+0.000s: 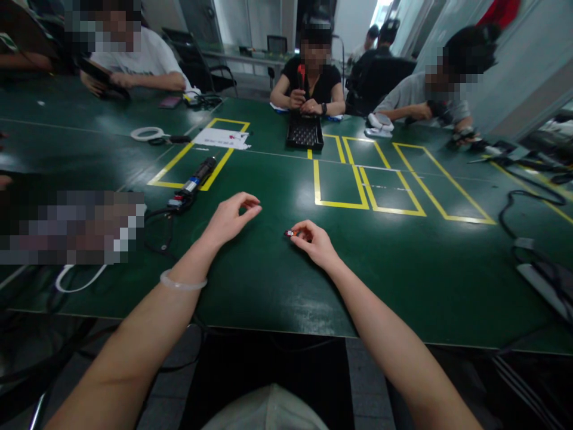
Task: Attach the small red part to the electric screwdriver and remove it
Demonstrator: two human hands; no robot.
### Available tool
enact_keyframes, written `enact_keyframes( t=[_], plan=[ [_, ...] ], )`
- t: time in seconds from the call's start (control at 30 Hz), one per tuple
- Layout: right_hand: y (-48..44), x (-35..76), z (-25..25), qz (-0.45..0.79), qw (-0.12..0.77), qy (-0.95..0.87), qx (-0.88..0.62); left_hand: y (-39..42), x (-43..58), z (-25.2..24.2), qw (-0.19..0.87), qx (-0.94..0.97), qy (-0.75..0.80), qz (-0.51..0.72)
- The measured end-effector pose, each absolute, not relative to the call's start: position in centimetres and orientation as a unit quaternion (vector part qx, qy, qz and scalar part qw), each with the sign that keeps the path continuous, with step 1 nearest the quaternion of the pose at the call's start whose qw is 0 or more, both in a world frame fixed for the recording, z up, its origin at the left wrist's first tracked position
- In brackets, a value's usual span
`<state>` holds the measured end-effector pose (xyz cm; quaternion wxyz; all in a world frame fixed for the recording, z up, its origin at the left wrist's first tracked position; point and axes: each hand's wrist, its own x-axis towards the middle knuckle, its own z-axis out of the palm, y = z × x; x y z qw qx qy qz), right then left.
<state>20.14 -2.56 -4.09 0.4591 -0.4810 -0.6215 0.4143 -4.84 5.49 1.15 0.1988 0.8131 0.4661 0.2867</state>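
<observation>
My right hand pinches a small dark piece with red and white spots just above the green table. Its kind is too small to make out, and my fingers cover part of it. To the left, my left hand hovers over the table with thumb and fingers curved and a gap between them; nothing is in it. A pale bangle circles my left wrist. Left of that hand lies a dark electric screwdriver with a blue band, a cable running from its lower end.
Yellow tape outlines mark the table. A black tray stands before a person holding a red-and-black tool. White paper and a white ring lie at back left. Cables run along the right; other people sit around.
</observation>
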Motion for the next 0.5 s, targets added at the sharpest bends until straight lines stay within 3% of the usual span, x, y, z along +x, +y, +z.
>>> enact_keyframes(
  t=[0.13, 0.2, 0.4, 0.5],
  plan=[
    [-2.5, 20.1, -4.0, 0.417, 0.451, -0.625, -0.481, 8.2, -10.5, 1.5, -0.017, 0.715, 0.641, 0.279],
    [-2.5, 20.1, -4.1, 0.419, 0.447, -0.627, -0.481, 9.0, -13.2, 1.3, -0.076, 0.655, 0.715, 0.234],
    [-2.5, 20.0, -4.0, 0.422, 0.445, -0.632, -0.474, 10.6, -18.3, -0.1, 0.010, 0.594, 0.801, 0.073],
    [-2.6, 20.0, -3.9, 0.426, 0.442, -0.631, -0.475, 11.4, -19.4, -0.8, 0.048, 0.638, 0.764, 0.089]
  ],
)
